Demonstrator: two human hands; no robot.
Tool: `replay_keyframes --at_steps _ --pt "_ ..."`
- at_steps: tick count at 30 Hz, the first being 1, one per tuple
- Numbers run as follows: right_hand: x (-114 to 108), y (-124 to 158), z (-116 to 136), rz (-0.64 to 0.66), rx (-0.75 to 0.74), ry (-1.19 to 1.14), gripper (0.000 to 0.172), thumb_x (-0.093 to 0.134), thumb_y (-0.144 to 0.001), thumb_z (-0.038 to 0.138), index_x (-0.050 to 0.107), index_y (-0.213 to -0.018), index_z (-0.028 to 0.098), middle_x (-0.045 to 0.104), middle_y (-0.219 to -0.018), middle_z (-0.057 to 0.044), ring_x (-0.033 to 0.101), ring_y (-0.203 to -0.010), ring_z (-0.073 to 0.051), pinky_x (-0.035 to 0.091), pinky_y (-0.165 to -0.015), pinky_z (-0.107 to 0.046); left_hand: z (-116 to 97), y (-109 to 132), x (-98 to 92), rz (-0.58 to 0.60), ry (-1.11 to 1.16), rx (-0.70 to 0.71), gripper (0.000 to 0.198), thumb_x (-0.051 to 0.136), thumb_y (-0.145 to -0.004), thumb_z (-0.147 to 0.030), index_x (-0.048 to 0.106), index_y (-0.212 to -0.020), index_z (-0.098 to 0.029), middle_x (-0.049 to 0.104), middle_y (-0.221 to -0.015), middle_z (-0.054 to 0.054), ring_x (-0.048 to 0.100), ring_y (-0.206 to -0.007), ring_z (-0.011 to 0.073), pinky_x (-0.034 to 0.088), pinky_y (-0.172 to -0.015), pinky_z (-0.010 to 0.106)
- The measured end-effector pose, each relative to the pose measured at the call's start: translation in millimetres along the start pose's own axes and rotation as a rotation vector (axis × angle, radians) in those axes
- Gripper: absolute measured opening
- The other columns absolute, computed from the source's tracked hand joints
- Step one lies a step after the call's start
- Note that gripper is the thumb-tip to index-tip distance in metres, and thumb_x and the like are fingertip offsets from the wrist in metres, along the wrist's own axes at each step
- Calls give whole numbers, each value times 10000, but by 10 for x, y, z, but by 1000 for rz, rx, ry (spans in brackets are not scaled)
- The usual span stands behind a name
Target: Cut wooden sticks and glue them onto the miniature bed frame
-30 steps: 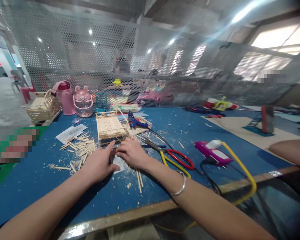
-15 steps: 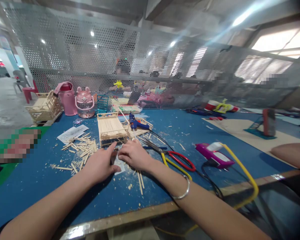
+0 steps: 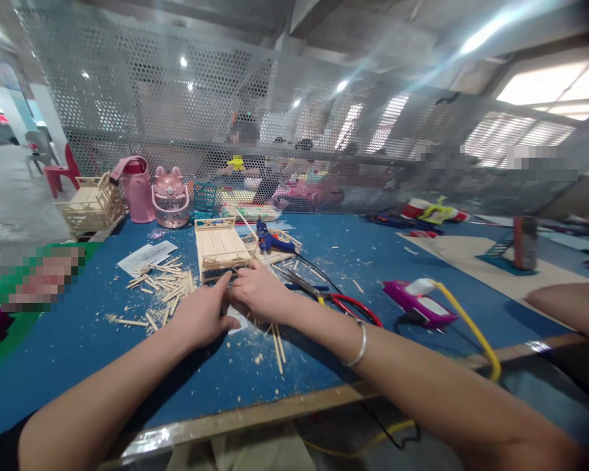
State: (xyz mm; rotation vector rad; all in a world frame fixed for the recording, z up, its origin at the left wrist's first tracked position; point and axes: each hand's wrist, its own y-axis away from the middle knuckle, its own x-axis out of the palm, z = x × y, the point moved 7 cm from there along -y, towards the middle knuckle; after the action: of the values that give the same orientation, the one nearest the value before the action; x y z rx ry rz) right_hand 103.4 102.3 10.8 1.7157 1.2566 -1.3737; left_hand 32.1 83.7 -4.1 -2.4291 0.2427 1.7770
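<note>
My left hand [image 3: 202, 315] and my right hand [image 3: 261, 294] meet just in front of a small bed-shaped model made of pale wooden sticks [image 3: 219, 245]. Bent fingers on both hands close on something at the model's near edge, but what they hold is hidden. A white paper slip [image 3: 239, 322] lies beneath them. Loose cut sticks [image 3: 171, 288] are heaped left of my left hand. Behind my right hand rests a blue glue gun [image 3: 271, 239]. Scissors [image 3: 351, 306] with a red handle lie partly under my right forearm.
On the blue table [image 3: 186, 392] are a printed paper [image 3: 147, 257] and a purple device with a yellow cord [image 3: 419, 306]. A pink bottle [image 3: 140, 196], a clear pink-lidded bottle [image 3: 171, 199] and another stick model [image 3: 91, 206] stand at the back left. A co-worker's arm [image 3: 564, 304] rests at right.
My right hand has shifted slightly forward, close to the model's front edge, and my right forearm now covers most of the scissors' yellow handle. The view has moved a little.
</note>
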Motion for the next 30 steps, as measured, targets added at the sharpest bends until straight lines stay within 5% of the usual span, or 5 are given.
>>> replay_keyframes --at_steps 8,14,19,30 --pt "-26 82 -44 -78 150 -45 164 516 -841 246 667 -795 202 688 -773 -29 461 -773 -183 188 -661 -328 -3 -4 -8 8 -34 -22 846 646 -719 -424 225 -1423 -218 616 -1179 158 595 -1045 326 466 -791 382" --pt "-12 105 0 9 166 -71 172 514 -818 213 661 -730 192 680 -744 -34 476 -778 -187 214 -690 -336 4 -9 0 13 -29 -22 847 645 -717 -423 227 -1419 -203 633 -1140 164 604 -1031 321 466 -787 374" --pt "14 66 -88 14 274 -106 217 458 -870 243 669 -912 211 688 -868 -57 495 -840 -201 236 -710 -341 -7 3 -15 6 -41 -13 827 621 -731 -417 221 -1422 -202 613 -1175 172 590 -1054 328 458 -804 387" --pt "-43 80 -112 36 183 -122 165 513 -844 252 676 -833 228 690 -827 -32 499 -836 -193 230 -712 -347 -57 8 -46 30 -52 -7 844 623 -731 -397 197 -1431 -196 640 -1112 172 614 -997 329 465 -759 376"
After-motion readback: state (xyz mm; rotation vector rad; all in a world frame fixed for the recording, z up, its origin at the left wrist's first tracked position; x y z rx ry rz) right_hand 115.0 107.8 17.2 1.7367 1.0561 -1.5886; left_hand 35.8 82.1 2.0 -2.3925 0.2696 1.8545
